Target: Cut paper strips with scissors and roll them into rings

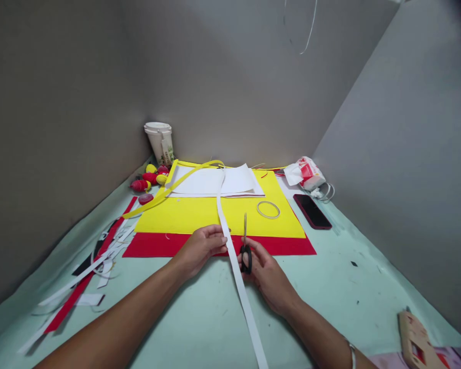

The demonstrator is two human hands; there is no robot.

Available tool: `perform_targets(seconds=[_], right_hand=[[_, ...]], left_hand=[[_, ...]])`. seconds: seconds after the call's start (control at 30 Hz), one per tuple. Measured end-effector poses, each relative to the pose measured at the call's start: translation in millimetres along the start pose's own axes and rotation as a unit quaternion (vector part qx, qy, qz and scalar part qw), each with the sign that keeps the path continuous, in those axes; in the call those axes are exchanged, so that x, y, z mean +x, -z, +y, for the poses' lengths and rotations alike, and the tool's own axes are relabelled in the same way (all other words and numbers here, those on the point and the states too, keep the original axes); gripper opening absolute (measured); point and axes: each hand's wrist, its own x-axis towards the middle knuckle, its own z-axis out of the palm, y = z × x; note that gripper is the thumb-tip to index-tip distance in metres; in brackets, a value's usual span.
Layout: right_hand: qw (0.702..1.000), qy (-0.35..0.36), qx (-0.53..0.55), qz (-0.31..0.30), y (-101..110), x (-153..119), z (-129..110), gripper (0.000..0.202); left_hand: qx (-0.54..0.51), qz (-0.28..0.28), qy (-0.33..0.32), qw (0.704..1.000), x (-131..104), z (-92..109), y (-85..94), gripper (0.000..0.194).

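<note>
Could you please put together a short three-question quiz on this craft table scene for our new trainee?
1. Which hand holds the scissors?
2. True or false: the left hand touches the white paper strip.
3. What lies on the yellow sheet nearest the scissors' tip: A) tape ring, B) phone, C) cup?

Key: 1. The right hand. 2. True. 3. A; the phone lies off the sheet on the table, the cup by the wall.

The white strip (238, 271) looks like matt paper; the scissors (246, 246) have shiny metal blades and glossy black plastic handles. The yellow sheet (200, 215) is matt, the pale green surface (330, 287) smooth.
</note>
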Motion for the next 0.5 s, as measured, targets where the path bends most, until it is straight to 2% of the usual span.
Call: perform_targets(seconds=[0.23, 0.5], right_hand=[[1.000, -0.014, 0.012, 0.015, -1.6, -3.4, 1.2, 0.069], [1.000, -0.003, 0.011, 0.023, -0.4, -1.7, 2.7, 0.066]], left_hand=[[0.009, 0.021, -0.009, 1.000, 2.2, 0.1, 0.5, 0.025], [0.009, 0.010, -0.007, 1.000, -0.5, 3.0, -3.4, 0.021]])
